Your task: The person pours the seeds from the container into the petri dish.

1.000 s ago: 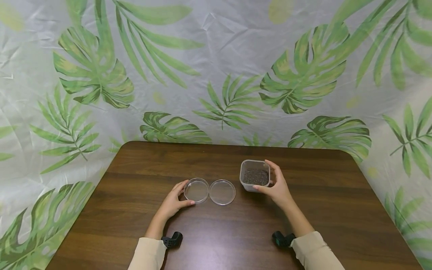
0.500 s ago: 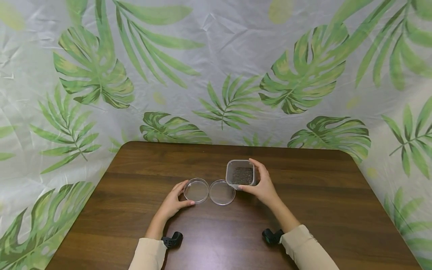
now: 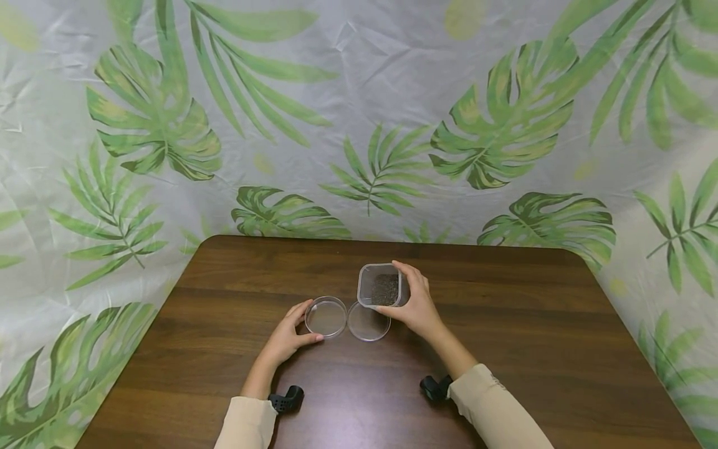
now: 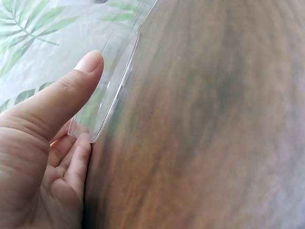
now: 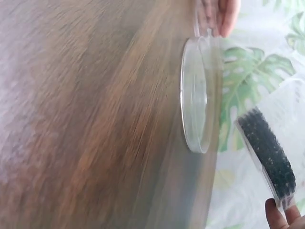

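Note:
My left hand (image 3: 285, 337) holds a clear petri dish (image 3: 326, 317) at its left side, thumb in front and fingers behind. The left wrist view shows the thumb and fingers around the wall of this dish. Right beside it lies a second clear petri dish (image 3: 367, 327), flat on the table. My right hand (image 3: 416, 310) grips a square translucent plastic container (image 3: 366, 282) by its right side. Dark soil (image 5: 268, 151) fills part of the container, which is raised and tilted to the left. In the head view it overlaps the far edge of the second dish.
The dishes lie on a dark wooden table (image 3: 224, 299) with rounded far corners. Behind it hangs a pale curtain (image 3: 387, 81) printed with green leaves. A black strap device sits on each wrist.
My right hand has carried the container leftward, from the right of the dishes to over the second dish, and tipped it to the left. The left hand and both dishes have stayed put.

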`<action>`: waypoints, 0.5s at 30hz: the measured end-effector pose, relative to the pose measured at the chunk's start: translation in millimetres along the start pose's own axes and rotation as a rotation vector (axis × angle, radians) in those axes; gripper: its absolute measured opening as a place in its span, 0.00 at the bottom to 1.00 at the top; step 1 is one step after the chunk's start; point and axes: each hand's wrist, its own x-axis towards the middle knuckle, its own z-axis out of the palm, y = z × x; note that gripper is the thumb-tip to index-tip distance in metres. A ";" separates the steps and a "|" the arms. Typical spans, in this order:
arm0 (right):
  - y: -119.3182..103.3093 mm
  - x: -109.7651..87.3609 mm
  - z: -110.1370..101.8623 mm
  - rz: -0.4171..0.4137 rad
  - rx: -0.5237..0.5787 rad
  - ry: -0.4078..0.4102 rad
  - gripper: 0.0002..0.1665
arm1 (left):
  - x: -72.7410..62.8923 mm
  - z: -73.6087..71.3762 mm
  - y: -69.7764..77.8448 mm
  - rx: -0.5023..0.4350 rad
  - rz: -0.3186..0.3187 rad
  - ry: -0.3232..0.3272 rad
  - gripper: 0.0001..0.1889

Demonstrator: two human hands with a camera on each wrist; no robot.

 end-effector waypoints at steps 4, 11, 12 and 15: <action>-4.8 3.3 6.0 -0.016 -0.021 0.000 0.55 | -0.9 -0.4 1.2 0.010 -0.007 0.003 0.41; -8.0 8.0 17.2 -0.058 -0.075 0.018 0.55 | -1.7 -0.4 2.9 0.021 -0.009 0.001 0.41; -8.1 8.6 18.6 -0.067 -0.084 0.020 0.55 | -1.8 -0.4 2.8 0.023 -0.008 0.000 0.41; -9.3 10.8 23.0 -0.100 -0.116 0.016 0.56 | -2.1 -0.4 3.1 0.020 -0.012 0.001 0.41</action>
